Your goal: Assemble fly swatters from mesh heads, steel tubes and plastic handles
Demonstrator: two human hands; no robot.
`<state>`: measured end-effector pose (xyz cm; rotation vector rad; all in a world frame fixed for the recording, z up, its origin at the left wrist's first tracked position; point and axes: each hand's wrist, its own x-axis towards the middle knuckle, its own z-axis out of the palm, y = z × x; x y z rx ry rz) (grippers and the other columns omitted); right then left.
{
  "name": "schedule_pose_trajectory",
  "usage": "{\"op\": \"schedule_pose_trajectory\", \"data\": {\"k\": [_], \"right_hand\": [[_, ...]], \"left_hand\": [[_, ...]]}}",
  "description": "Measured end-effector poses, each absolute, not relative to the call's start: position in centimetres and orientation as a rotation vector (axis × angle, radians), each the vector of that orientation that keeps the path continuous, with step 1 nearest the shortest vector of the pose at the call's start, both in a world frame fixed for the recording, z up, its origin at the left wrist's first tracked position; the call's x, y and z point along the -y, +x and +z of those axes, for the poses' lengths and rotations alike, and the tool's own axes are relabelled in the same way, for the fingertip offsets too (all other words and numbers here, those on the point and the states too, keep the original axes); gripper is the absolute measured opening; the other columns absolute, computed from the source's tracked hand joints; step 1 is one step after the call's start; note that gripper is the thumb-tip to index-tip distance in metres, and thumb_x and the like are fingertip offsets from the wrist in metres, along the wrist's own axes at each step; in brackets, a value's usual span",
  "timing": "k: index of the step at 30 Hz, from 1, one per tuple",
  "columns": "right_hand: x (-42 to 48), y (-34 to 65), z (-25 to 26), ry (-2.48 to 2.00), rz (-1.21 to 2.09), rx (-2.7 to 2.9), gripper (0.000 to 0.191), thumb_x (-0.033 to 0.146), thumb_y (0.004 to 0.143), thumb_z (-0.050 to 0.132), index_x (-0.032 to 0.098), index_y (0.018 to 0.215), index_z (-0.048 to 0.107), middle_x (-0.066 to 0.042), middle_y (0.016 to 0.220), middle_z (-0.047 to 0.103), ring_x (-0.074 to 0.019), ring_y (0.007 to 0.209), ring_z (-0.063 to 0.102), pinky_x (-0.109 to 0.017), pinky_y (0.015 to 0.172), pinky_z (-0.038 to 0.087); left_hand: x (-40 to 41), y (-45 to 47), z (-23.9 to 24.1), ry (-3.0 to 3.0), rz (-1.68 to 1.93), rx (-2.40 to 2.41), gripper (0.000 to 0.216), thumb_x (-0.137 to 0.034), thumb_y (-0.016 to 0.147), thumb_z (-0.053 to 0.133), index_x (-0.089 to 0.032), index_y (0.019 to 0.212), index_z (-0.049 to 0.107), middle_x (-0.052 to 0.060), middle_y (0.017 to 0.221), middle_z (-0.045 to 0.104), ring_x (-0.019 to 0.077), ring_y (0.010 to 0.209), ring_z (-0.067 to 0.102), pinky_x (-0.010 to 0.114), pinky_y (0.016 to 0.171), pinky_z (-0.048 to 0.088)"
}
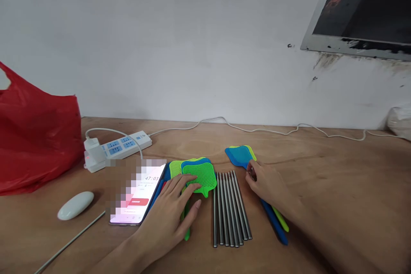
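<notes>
My left hand (175,212) lies flat with fingers stretched out on a pile of green and blue fly swatter heads (195,173) on the wooden table (337,180). To its right lies a row of several metal rods (230,207), side by side. My right hand (268,184) rests over two assembled fly swatters (240,155), one blue and one green, its fingers curled at the neck below their heads. Their plastic handles (276,222) stick out under my wrist.
A phone (139,197) with a lit screen lies left of the pile. A white power strip (115,147) with cables, a white oval mouse (75,204) and a red plastic bag (35,141) sit further left. A white wall stands behind.
</notes>
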<state>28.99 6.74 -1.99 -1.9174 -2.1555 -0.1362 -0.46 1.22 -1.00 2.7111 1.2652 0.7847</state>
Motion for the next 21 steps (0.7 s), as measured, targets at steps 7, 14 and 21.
{"op": "schedule_pose_trajectory", "data": {"k": [7, 14, 21], "right_hand": [[-6.7, 29.3, -1.6, -2.065, -0.17, 2.064, 0.013, 0.019, 0.086, 0.051, 0.018, 0.098, 0.056, -0.012, 0.087, 0.07, -0.0273, 0.07, 0.067, -0.03, 0.053, 0.024], [-6.9, 30.0, -2.0, -2.159, -0.089, 2.009, 0.023, 0.034, 0.093, 0.046, 0.02, 0.08, 0.059, -0.01, 0.074, 0.07, -0.0267, 0.068, 0.066, -0.03, 0.053, 0.024], [-7.4, 30.4, -2.6, -2.101, 0.073, 1.884, 0.011, 0.026, 0.081, 0.06, 0.02, 0.071, 0.057, -0.007, 0.068, 0.065, -0.0247, 0.067, 0.062, -0.03, 0.056, 0.025]], "left_hand": [[-1.3, -0.3, -1.0, 2.673, 0.796, -1.25, 0.023, -0.023, 0.099, 0.046, -0.022, 0.117, 0.059, 0.011, 0.128, 0.059, 0.0316, 0.121, 0.054, 0.051, 0.099, 0.049], [-1.3, -0.4, -0.9, 2.645, 0.835, -1.22, 0.02, -0.022, 0.1, 0.045, -0.022, 0.113, 0.06, 0.011, 0.126, 0.059, 0.0301, 0.119, 0.054, 0.048, 0.098, 0.049], [-1.4, -0.4, -1.0, 2.651, 0.853, -1.218, 0.02, -0.024, 0.1, 0.045, -0.022, 0.112, 0.061, 0.01, 0.123, 0.06, 0.03, 0.116, 0.056, 0.047, 0.096, 0.05]]}}
